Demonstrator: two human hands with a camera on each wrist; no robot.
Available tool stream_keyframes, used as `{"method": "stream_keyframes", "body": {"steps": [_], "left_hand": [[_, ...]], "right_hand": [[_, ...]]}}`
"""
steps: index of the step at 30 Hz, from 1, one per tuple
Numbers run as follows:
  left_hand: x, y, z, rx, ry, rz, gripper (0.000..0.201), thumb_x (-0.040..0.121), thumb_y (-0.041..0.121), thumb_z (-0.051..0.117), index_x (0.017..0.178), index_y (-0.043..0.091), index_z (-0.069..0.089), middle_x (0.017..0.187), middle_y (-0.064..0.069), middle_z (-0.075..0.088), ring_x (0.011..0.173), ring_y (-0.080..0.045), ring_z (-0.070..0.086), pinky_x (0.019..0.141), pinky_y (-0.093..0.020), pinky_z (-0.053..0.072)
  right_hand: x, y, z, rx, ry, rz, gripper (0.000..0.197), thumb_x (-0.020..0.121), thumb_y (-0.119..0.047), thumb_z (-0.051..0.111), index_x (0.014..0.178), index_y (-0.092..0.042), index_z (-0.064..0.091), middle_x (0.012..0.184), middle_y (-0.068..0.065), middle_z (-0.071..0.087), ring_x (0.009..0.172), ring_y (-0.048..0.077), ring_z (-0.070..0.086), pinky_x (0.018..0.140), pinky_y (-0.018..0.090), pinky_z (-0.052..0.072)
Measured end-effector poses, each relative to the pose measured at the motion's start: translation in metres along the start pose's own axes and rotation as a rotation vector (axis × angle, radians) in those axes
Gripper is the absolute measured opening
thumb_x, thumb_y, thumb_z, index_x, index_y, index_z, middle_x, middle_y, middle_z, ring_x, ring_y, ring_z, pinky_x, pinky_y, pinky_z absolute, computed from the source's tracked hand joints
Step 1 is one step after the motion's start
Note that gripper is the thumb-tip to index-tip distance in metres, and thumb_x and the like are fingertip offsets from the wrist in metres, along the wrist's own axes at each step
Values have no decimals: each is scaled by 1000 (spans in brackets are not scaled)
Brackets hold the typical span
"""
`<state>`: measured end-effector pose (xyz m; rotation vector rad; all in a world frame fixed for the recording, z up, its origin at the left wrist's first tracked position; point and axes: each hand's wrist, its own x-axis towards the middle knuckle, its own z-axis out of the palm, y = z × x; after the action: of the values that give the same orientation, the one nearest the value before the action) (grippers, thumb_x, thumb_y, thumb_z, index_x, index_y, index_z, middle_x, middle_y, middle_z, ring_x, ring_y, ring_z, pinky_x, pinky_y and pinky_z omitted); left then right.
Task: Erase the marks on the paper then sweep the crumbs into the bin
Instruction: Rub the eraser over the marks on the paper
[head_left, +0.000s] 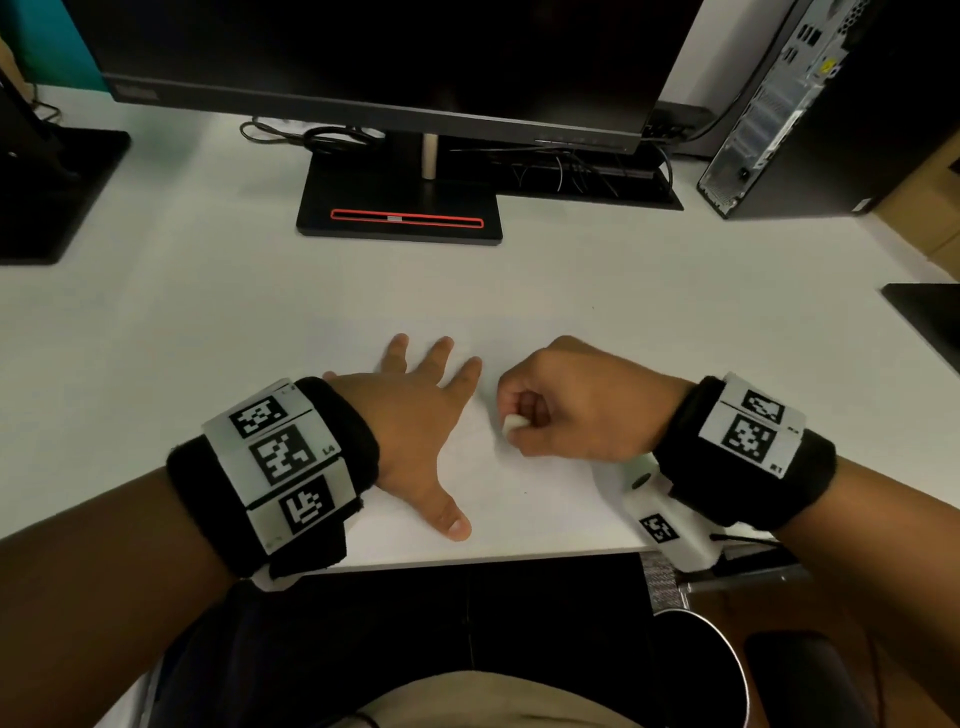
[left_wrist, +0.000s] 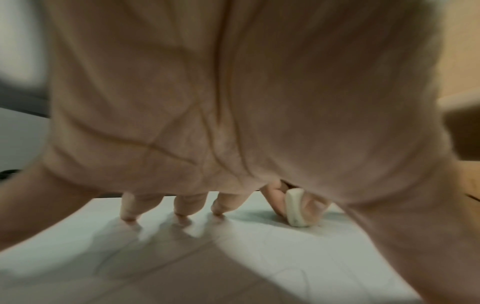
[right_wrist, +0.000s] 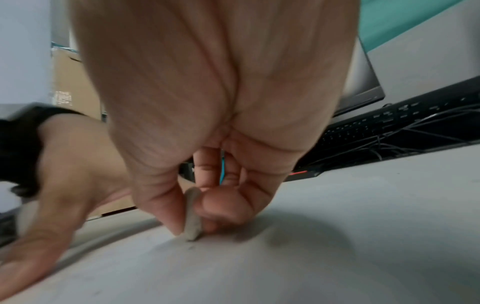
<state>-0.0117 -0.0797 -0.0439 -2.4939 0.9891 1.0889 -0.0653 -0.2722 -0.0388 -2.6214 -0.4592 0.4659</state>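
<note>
From the head view, a white sheet of paper (head_left: 519, 483) lies on the white desk (head_left: 208, 312) against its near edge. The left hand (head_left: 415, 431) lies flat on the sheet with fingers spread and straight, holding nothing; I judge it is there to pin the paper so rubbing does not drag or crease it. Just to its right, the right hand (head_left: 566, 405) is curled round a small white eraser (head_left: 513, 423), whose tip meets the paper between the two hands. A round dark bin with a metal rim (head_left: 727, 670) stands below the desk's near edge on the right, handy for sweeping crumbs off that edge. A black monitor stand (head_left: 400, 208) sits towards the far edge.

The left wrist view shows the fingertips (left_wrist: 179, 218) pressed on the paper (left_wrist: 285, 257), and beyond them the eraser (left_wrist: 294, 207) upright on its narrow end.

The right wrist view shows thumb and fingers (right_wrist: 168, 209) pinching the eraser (right_wrist: 192, 216) low, near its working end, which I judge gives firm pressure. Marks are too faint to make out; a few specks lie beside the eraser.
</note>
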Motion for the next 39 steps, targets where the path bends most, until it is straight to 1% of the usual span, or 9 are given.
{"method": "stream_keyframes", "body": {"steps": [6,10,14,18,22,26,31,35,39], "left_hand": [[-1,0,-1,7,-7,-8,153,53,83,75,148,33,-34,154,7,-43,145,-34,-33,110,-70,27],[-2,1,-1,6,-5,-2,152,53,82,75,149,33,-33,154,7,-43,145,-34,-33,110,-70,27],[-2,1,-2,5,-11,-7,152,53,82,76,149,34,-33,154,8,-44,145,-33,-33,110,-70,27],[-3,1,-1,-1,-13,-2,152,53,81,76,148,35,-34,153,8,-44,145,-32,-34,110,-70,27],[-5,2,-1,11,-19,-6,152,54,82,75,149,35,-33,154,8,-44,145,-32,-33,110,-72,24],[-5,2,-1,6,-16,-4,151,54,82,75,149,35,-33,154,8,-44,145,-32,-33,110,-72,24],[-5,1,0,13,-11,-5,152,53,83,74,149,34,-33,154,9,-44,145,-32,-33,109,-72,25],[-6,2,0,11,-16,-5,152,54,82,75,149,34,-33,154,8,-44,145,-32,-33,109,-73,23],[-7,2,0,11,-18,-6,151,54,82,75,149,35,-33,154,9,-44,145,-32,-33,109,-73,24]], "right_hand": [[1,9,-7,-13,32,59,9,86,-19,69,77,-19,69,64,-5,67,59,9,58,61,26,51],[4,-4,1,-3,-40,-42,7,85,-17,70,77,-17,69,63,-6,65,59,9,59,60,18,47],[9,6,-10,-32,6,44,6,83,-17,70,77,-17,70,65,-2,68,60,12,60,63,29,53],[6,-5,-1,-7,-61,-45,5,84,-15,70,79,-15,70,64,-3,67,61,12,60,61,21,50],[11,9,-14,-51,6,62,6,83,-17,69,78,-17,70,66,-1,69,62,14,62,65,32,54],[9,1,-7,-30,-59,-1,7,84,-18,70,77,-19,69,66,-4,68,61,10,60,63,25,52],[12,16,-22,-69,8,109,4,82,-21,71,78,-21,69,68,-2,69,64,15,63,69,38,57],[9,6,-10,-35,-50,18,5,83,-18,70,78,-19,69,66,-3,68,62,12,61,64,28,54],[14,17,-20,-57,9,101,5,83,-21,70,79,-19,71,67,-3,69,63,13,63,66,33,56]]}}
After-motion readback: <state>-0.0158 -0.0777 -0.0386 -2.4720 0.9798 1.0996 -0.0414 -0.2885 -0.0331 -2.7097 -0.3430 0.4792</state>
